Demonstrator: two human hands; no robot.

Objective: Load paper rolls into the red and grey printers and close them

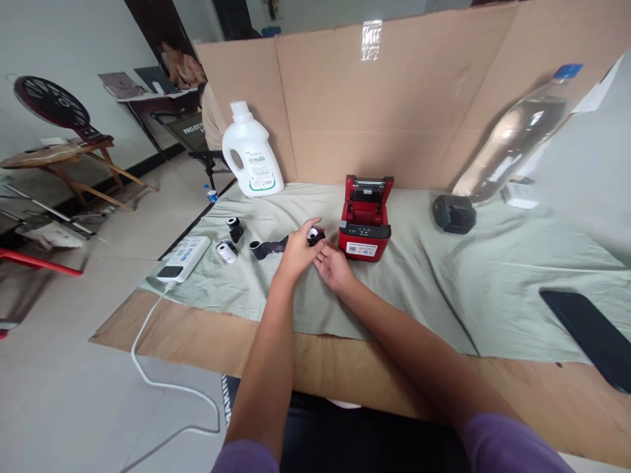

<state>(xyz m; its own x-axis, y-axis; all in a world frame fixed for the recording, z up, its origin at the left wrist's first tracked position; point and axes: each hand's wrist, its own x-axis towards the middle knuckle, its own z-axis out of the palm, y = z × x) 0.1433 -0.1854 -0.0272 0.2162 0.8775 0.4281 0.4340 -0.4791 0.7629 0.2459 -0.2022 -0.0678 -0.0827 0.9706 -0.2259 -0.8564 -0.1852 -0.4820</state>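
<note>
My left hand [294, 253] is closed around a small paper roll [312, 233], white at its end and dark on the outside. My right hand [336, 269] has its fingers curled against the lower side of that roll, close to the left fingertips. Just right of the hands stands a red receipt printer [365, 240] with its lid tilted up and its paper bay exposed. To the left of my left hand lies a dark strip [271, 247] with a rolled end. Farther left are a black-wrapped roll [234, 228] and a white paper roll [227, 251].
A white power strip [187, 258] with a cable lies at the cloth's left edge. Behind stand a white detergent jug [252, 154] and a cardboard screen [374, 105]. On the right are a leaning water bottle [515, 141], a black object [454, 214] and a phone [589, 335]. A person sits far back.
</note>
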